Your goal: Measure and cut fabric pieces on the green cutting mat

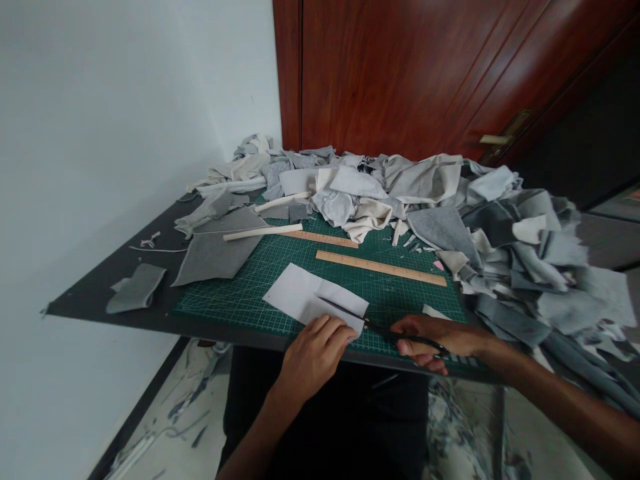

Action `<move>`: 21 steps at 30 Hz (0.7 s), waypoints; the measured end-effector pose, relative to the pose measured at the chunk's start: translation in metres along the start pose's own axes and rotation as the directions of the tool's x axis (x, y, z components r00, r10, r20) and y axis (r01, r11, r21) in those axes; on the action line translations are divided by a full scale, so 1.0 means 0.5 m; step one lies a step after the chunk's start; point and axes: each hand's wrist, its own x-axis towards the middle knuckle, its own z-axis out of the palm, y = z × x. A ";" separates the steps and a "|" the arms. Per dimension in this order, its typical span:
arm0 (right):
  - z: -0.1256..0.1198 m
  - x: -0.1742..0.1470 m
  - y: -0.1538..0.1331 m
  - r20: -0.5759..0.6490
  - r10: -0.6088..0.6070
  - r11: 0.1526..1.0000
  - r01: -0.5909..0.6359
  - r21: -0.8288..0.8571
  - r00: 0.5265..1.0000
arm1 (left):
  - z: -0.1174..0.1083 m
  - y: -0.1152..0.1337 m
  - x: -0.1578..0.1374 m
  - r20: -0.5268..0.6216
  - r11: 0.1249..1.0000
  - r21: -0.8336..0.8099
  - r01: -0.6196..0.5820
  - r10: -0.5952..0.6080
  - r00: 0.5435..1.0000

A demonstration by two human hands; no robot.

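Note:
A pale grey-white sheet [294, 293], fabric or paper, lies on the green cutting mat [225, 303] near the table's front edge. My left hand [316, 353] has its fingers curled at the sheet's near edge, gripping it. In my right hand [434, 337] is a pair of black-handled scissors [383, 329], fingers closed around the handles. The scissors point left, and their blades lie along the sheet just beyond my left fingers. Whether the blades are fully closed is hard to make out. My left thumb is mostly hidden.
Two wooden rulers [380, 268] lie behind the sheet. Heaped grey and cream fabric scraps [425, 180] line the table's back and right side. A larger grey piece [220, 257] and a folded grey scrap [137, 288] are at left. Beyond stands a brown door [380, 73].

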 end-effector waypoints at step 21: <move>-0.019 0.005 0.008 -0.032 0.033 0.999 -0.035 -0.042 0.999 | 0.002 -0.001 0.000 -0.019 0.999 -0.024 0.022 -0.023 1.000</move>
